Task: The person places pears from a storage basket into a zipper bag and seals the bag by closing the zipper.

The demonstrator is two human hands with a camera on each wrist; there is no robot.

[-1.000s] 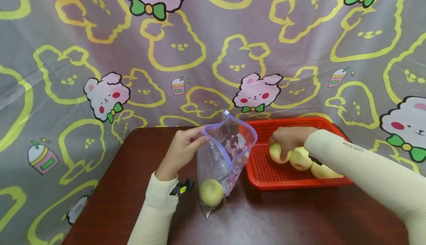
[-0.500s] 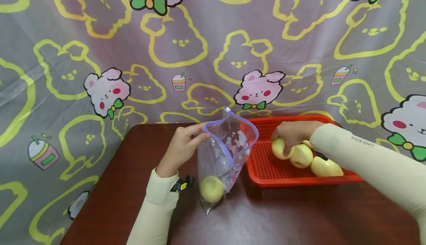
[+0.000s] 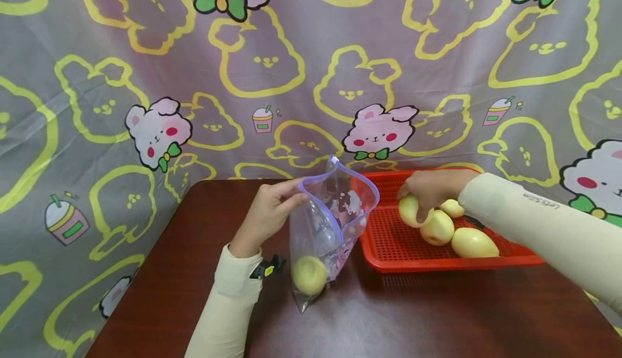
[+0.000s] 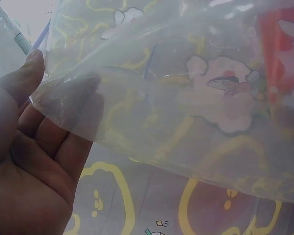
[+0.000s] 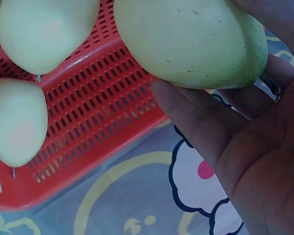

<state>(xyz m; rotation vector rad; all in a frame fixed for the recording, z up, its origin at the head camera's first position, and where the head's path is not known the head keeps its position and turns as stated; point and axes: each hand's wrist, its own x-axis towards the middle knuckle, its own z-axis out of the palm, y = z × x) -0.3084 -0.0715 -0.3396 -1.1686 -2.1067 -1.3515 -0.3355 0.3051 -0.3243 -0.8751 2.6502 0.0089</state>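
Note:
My left hand pinches the purple-edged mouth of a clear zip bag between thumb and fingers. The bag stands upright with its mouth spread wide, and one pale yellow pear sits low inside. In the left wrist view the thumb presses on the thin plastic. Over the red basket, my right hand grips another pear from above. The right wrist view shows that speckled pear between thumb and fingers, its stem toward the palm.
The red perforated basket stands on the dark wooden table, right of the bag. Three more pears lie in it, a round one, a front one and a rear one. A patterned curtain hangs behind.
My right hand has closed round the pear and shifted slightly up, and its forearm has moved right, uncovering more of the other pears. The left hand still holds the bag in place.

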